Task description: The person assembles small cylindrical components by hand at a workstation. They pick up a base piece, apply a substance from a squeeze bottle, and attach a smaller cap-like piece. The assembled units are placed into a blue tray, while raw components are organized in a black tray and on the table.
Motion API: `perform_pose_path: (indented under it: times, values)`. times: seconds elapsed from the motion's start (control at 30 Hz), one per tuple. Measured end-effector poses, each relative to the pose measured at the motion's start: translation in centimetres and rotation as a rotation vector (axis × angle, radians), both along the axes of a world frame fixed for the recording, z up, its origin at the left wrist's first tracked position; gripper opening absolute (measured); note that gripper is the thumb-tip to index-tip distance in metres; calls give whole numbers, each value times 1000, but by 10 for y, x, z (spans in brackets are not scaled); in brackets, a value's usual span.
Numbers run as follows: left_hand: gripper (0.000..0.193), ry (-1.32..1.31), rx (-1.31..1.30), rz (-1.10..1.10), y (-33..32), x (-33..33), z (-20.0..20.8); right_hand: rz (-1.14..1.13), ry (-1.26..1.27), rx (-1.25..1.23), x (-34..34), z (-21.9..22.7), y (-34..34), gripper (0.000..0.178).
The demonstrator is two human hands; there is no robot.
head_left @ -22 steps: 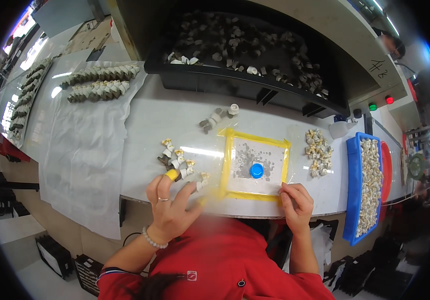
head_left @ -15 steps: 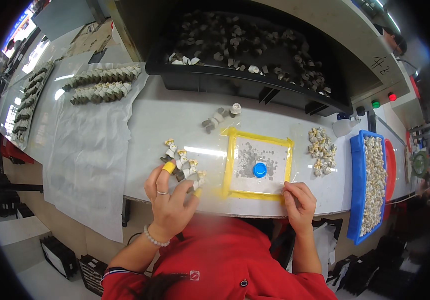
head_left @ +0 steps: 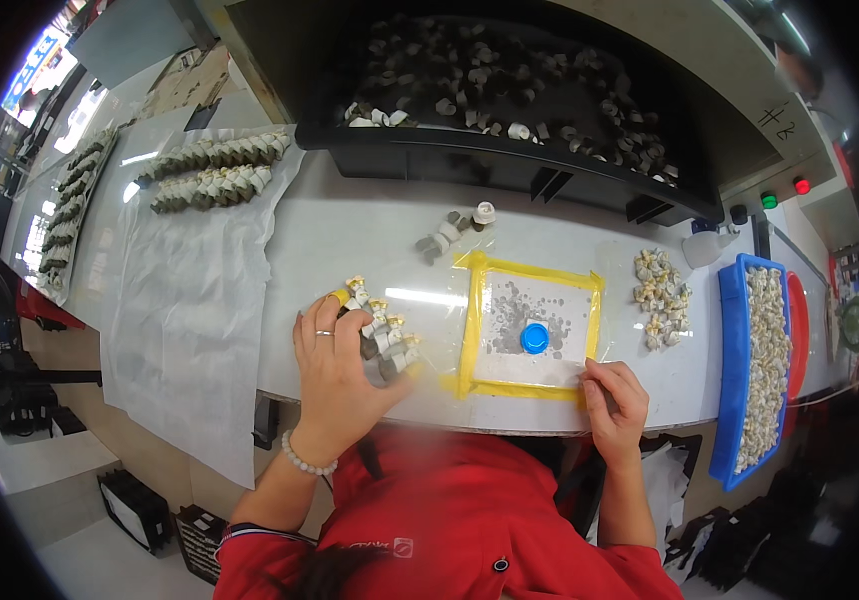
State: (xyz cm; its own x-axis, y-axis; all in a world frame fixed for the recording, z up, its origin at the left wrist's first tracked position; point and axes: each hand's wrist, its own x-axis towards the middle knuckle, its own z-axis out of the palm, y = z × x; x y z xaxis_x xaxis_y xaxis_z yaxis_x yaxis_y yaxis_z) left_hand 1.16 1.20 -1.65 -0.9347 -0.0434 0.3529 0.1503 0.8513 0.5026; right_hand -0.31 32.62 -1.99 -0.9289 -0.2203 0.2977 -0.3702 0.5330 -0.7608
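My left hand [head_left: 335, 370] spans a short slanted row of small white-and-grey parts with yellowish tops [head_left: 382, 328]. Its yellow-covered index finger and thumb press at the row's two ends. At the lower right corner of a yellow-taped square pad [head_left: 467, 340], my right hand [head_left: 618, 405] is closed in a pinch; whatever lies between the fingertips is too small to make out. A round blue cap [head_left: 535, 339] sits on the pad among grey wet spots.
A black bin [head_left: 420, 155] of white pieces stands behind. Loose parts [head_left: 662, 298] and a blue tray [head_left: 730, 370] of similar pieces lie right. Finished-looking rows [head_left: 212, 188] rest on white sheeting [head_left: 185, 300] at left. A white bottle [head_left: 705, 247] stands back right.
My left hand has spread along the row, its index finger now at the far end and its thumb at the near end. My right hand stays pinched by the pad's corner. The view has shifted slightly.
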Motion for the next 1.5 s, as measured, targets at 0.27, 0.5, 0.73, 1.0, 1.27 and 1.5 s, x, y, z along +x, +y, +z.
perform_pose_path:
  times: [0.27,0.5,0.73,1.0,1.27,1.5]
  values:
    - [71,0,-26,-30,-9,-4,1,-20,-21,-21,-1,2,-1,23]
    - [71,6,-52,-53,-16,-8,8,-23,-15,-13,0,2,-1,23]
    - [65,-2,-51,-84,-28,-10,5,-25,-28,-9,-1,2,-2,23]
    - [67,-61,49,-141,-21,-7,12,-28,-14,-13,-1,2,-2,22]
    - [64,-34,55,-85,-8,0,5,-28,-25,-13,-1,3,-2,22]
    - [58,-38,27,-92,-5,-5,4,-28,-25,-16,-2,4,-3,21]
